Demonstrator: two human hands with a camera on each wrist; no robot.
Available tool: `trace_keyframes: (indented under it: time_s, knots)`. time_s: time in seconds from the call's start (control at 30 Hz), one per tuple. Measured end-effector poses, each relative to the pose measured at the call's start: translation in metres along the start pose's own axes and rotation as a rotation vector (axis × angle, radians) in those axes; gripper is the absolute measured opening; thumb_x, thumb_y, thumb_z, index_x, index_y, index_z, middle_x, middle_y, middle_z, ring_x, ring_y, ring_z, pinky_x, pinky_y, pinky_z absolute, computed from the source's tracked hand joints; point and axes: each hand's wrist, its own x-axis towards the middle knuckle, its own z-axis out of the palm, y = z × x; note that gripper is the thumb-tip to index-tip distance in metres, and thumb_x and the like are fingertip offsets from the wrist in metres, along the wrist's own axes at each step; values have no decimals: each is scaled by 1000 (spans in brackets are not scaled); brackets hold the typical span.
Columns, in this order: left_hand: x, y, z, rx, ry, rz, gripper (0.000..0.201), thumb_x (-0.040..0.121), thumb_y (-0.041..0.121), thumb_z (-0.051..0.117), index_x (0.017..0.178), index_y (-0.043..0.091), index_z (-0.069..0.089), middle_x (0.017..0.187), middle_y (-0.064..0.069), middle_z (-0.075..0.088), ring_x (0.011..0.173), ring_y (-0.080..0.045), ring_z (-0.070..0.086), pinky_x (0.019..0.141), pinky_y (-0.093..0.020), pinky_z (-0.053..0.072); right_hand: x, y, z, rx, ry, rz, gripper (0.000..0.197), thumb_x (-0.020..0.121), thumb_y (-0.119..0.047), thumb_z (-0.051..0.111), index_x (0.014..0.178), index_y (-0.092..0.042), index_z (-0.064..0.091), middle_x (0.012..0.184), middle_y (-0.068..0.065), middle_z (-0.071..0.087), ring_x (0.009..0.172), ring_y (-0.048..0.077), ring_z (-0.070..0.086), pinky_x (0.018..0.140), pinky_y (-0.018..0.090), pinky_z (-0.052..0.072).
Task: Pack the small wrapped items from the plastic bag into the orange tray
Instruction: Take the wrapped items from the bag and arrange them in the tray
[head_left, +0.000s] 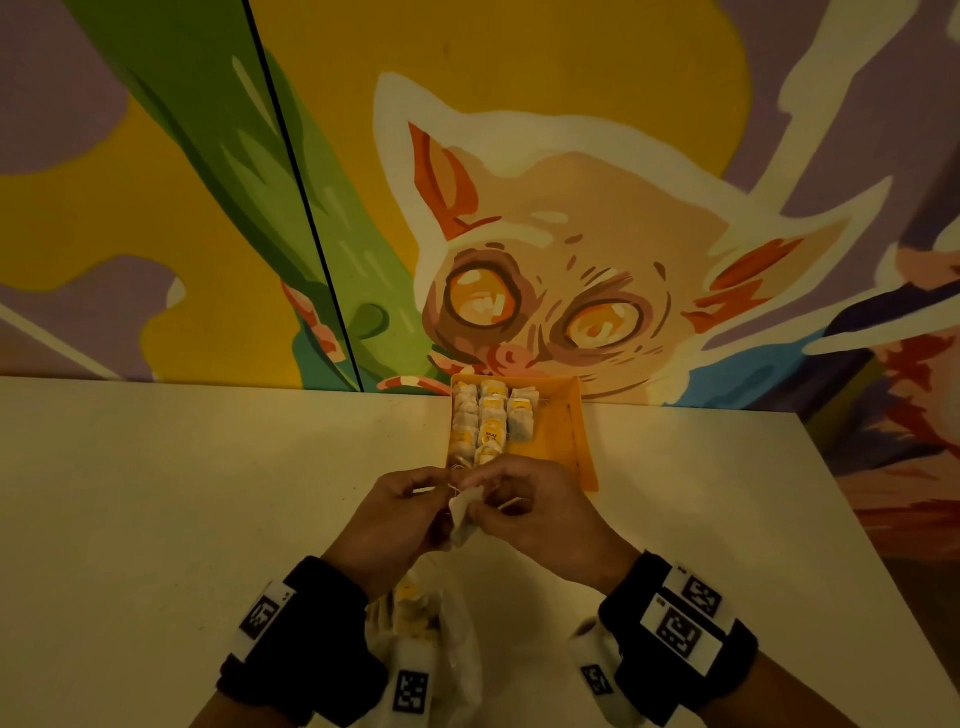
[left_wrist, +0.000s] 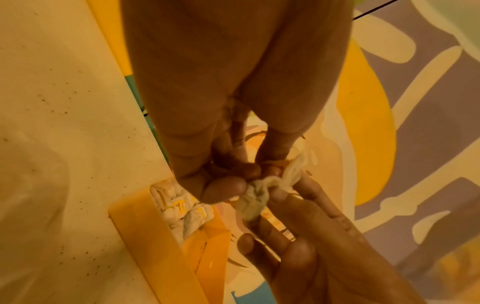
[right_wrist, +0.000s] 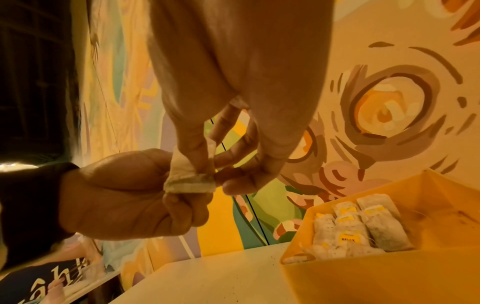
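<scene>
Both hands (head_left: 470, 514) pinch one teabag (head_left: 462, 519) (above table).

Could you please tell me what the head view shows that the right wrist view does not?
Only the head view shows the plastic bag near the wrists and the empty right side of the tray. Only the right wrist view shows a RELAX tag up close. Both show the left hand and right hand pinching one tea bag.
</scene>
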Motion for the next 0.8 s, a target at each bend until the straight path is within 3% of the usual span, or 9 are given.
trace_keyframes:
  time_s: [0.07,0.13,0.27,0.33,0.43,0.5,0.6,0.67,0.8]
  knots:
    - [-2,1,1,-8,0,-17,26,99,18,50,96,12,75,93,-16,71,75,-25,62,64,-34,49,0,-1,-2,26,14,8,20,84,-11,73,91,-30,73,93,-12,71,86,11,67,75,27,56]
    - [-4,1,0,1,-14,-50,28,99,29,50,97,17,75,95,-6,74,82,-24,67,72,-37,53,0,-2,-7,24,2,-4,21,83,-11,74,88,-31,73,95,-11,69,89,10,66,76,25,55]
    - [-8,2,-5,-14,-197,-79,28,96,29,52,109,16,72,105,-9,73,100,-30,68,85,-43,53,1,-6,-17,21,-125,-36,19,79,-9,77,85,-27,73,102,-3,63,101,15,60,85,28,52]
    - [-9,0,-9,-32,-265,-35,24,92,20,58,111,14,72,105,-12,72,93,-31,68,80,-41,53,3,-8,-22,27,-172,-41,22,78,-6,77,84,-27,73,104,-1,62,105,17,58,89,34,52]
    - [-11,-2,-12,-20,-287,49,25,83,18,67,105,12,75,97,-8,72,82,-20,66,68,-33,52,6,-9,-29,59,-224,-41,26,81,-1,73,89,-25,72,105,-3,63,104,15,61,86,28,51]
    - [-11,-3,-11,-2,-241,84,24,79,22,69,100,11,76,94,-9,73,80,-19,67,66,-32,53,6,-10,-30,133,-220,36,23,87,0,66,100,-19,69,105,1,65,95,15,64,77,24,52]
    - [-7,-4,-6,-20,-93,126,17,84,17,69,96,7,74,91,-16,72,76,-24,69,66,-33,55,5,-14,-25,335,-143,261,21,96,-20,55,113,-11,63,108,18,63,84,26,65,70,33,56]
    - [-5,-6,-3,-57,13,157,12,87,11,67,95,4,73,91,-23,70,76,-27,70,65,-32,56,7,-13,-22,405,-110,351,30,93,-29,55,114,-8,61,105,16,63,79,26,66,71,36,57]
    - [-3,-10,7,-65,76,205,13,87,12,68,96,3,72,92,-21,70,80,-30,71,66,-36,59,14,-8,-17,146,-58,250,11,87,-16,70,97,-17,67,97,7,68,71,14,69,65,30,58]
